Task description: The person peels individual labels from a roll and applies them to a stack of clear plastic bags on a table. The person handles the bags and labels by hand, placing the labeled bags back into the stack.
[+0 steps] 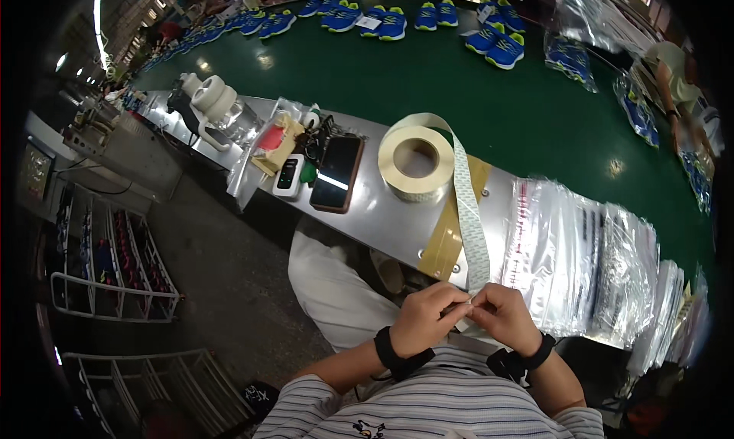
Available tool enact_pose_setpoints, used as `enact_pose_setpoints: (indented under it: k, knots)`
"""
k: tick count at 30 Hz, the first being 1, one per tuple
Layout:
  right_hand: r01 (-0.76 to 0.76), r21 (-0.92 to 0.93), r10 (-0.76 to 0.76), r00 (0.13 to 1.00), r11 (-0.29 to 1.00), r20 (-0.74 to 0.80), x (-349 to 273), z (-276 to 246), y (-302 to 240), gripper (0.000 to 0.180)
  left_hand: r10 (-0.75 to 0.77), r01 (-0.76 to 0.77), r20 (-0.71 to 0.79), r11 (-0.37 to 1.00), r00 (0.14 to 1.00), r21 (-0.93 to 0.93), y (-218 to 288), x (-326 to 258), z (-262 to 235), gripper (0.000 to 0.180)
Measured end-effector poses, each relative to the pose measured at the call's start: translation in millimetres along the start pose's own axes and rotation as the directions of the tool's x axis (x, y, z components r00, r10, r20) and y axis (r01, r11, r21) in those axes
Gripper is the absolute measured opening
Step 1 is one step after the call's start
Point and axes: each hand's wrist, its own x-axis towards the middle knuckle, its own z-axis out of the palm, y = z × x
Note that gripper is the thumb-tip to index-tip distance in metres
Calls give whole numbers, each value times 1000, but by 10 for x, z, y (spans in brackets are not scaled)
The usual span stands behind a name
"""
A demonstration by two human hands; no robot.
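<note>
Just over the near edge of the worktop (375, 219), here are the two hands, brought together thumb to thumb! The left hand (428, 315) comes in from lower left, its forearm slanting up and inward, the back of the hand turned up. The right hand (503, 317) mirrors it from lower right, knuckles bent, wrist angled toward its partner. Both elbows sit wide, both wrists carry a black band (393, 353), and the fingers are clenched in a tight pinch, tip against tip, grasping the near end of the strip of labels (469, 236). What share each hand has is hidden, the bit between the tips being so small.

Follow that strip away from the fingers: up it runs, nearly straight, across a tan band (443, 244) on the worktop, then curls over the label roll (415, 161), lying flat beyond the fingers and a little left. Farther left of them, there's the dark phone (336, 173), with a white device (289, 175) beside it. Just right of the fingers, clear plastic bags (554, 255) lie in overlapping stacks. And well beyond the fingertips, blue shoes (505, 48) line the green surface (329, 80)!
</note>
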Motion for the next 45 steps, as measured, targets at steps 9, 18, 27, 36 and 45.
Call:
enact_pose_setpoints:
  k: [9,18,27,36,45]
  knots:
    - [48,-194,-30,995,980,92,-22,-120,148,19,25,-47,-206,994,978,-103,-67,329,-190,6]
    - [-377,-614,-182,733,693,-655,-274,-575,537,33,373,-588,572,769,730,249,-99,614,570,61]
    - [-398,-504,-138,664,767,-735,-271,-652,882,9,245,-555,630,750,737,359,-121,494,632,70]
    - [-141,-195,-37,714,971,-699,-312,-628,858,4,186,411,608,583,772,-701,204,1295,801,46]
    - [235,214,42,574,948,-818,-699,-1002,659,10,-233,707,736,559,636,-434,-236,1390,1521,31]
